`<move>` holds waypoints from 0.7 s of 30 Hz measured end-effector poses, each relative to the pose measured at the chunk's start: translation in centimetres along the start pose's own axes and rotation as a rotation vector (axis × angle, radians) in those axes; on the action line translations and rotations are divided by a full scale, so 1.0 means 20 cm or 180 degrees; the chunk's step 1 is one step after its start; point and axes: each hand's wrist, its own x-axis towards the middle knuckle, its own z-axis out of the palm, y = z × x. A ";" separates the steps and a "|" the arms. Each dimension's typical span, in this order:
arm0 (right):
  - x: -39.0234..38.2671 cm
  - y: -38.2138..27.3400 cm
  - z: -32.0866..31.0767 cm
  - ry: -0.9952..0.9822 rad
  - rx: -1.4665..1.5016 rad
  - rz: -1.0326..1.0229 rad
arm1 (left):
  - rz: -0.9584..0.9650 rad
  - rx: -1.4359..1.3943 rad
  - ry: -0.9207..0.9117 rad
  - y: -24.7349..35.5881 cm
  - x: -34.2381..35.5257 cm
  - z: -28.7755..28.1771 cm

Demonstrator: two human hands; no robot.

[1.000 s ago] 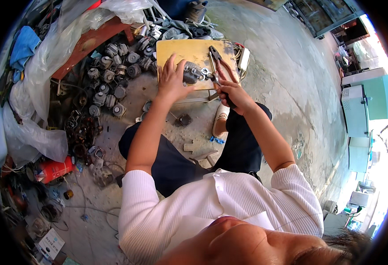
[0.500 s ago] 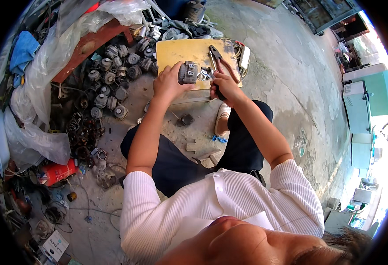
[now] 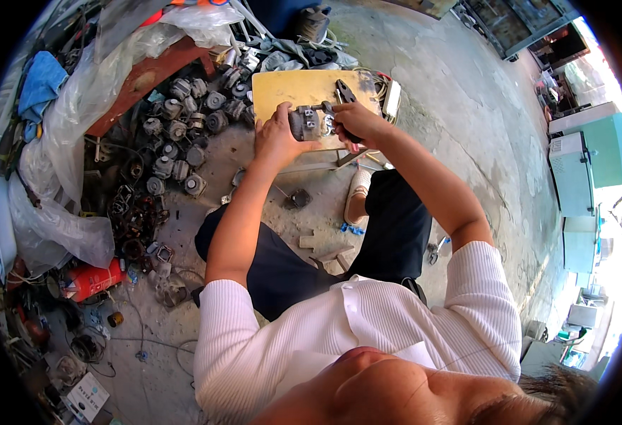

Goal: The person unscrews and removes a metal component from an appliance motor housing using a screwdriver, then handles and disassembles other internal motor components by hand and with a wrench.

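My left hand [image 3: 275,137] grips a small grey motor [image 3: 304,125] from its left side, thumb below and fingers above. The motor lies on its side over the yellow board [image 3: 282,83], its flat end with bright metal fittings facing right. In my right hand [image 3: 362,122] is a dark-handled tool [image 3: 326,106] that looks like a ratchet wrench. Its head meets the upper part of the motor's end; the exact contact is too small to make out. Beyond my right hand lie pliers [image 3: 345,91], their handles mostly hidden. Small shiny metal parts [image 3: 328,125] sit beside the motor.
Several similar motors [image 3: 176,130] are heaped on the floor to the left, under plastic sheeting [image 3: 55,156]. A white power strip [image 3: 391,98] with cables is right of the board. A red cylinder [image 3: 92,278] lies at lower left. Pale green cabinets [image 3: 573,170] stand far right.
My right hand has moved up and over the pliers, bringing the tool's head against the motor's end. The motor, in my left hand, has turned slightly and shifted a little right.
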 end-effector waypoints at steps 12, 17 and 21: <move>0.24 -0.72 0.28 -0.0470 -0.3329 0.2196 | 0.0047 -0.0002 0.0057 0.00 0.00 0.08; 0.39 -0.80 0.49 -0.0518 -0.4447 0.2651 | -0.0009 -0.0225 0.0001 -0.02 0.01 0.07; 0.54 -0.75 0.34 -0.0542 -0.3822 0.3717 | 0.0027 -0.0725 0.0007 0.07 0.04 0.14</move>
